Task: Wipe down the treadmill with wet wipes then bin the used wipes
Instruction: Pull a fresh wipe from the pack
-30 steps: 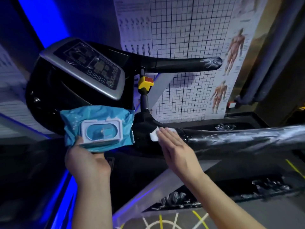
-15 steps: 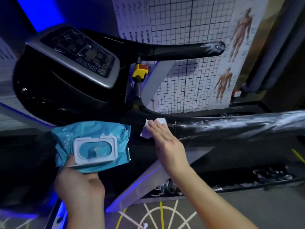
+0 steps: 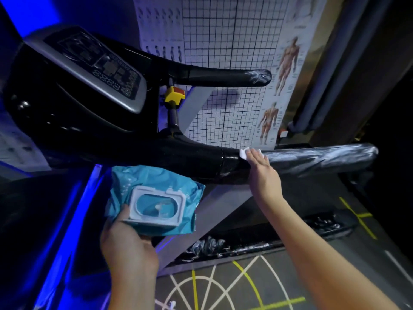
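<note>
- On the near rail (image 3: 312,161) of the treadmill (image 3: 67,121), a white wipe (image 3: 244,152) is lying crumpled under your fingertips, just right of where the glossy black neck is meeting the wrapped grip.
- Your right hand (image 3: 263,173) is pressing it against the rail, fingers straight and together, curling round nothing.
- Your left hand (image 3: 127,247) is gripping the blue pack (image 3: 154,186) from below, thumb lying on its top beside the white lid frame. The pack is hanging just under the rail, apart from it, with the lid facing you.
- Above the rail, a yellow switch (image 3: 174,96) is sitting on a black post, and the far rail (image 3: 223,75) is reaching out to the right over it.
- To the left, the console (image 3: 100,70) is tilting toward you, its panel dark.
- Behind, a grid chart (image 3: 223,52) and anatomy posters (image 3: 288,63) are covering the wall.
- Below, yellow and white lines (image 3: 201,285) are crossing the floor.
</note>
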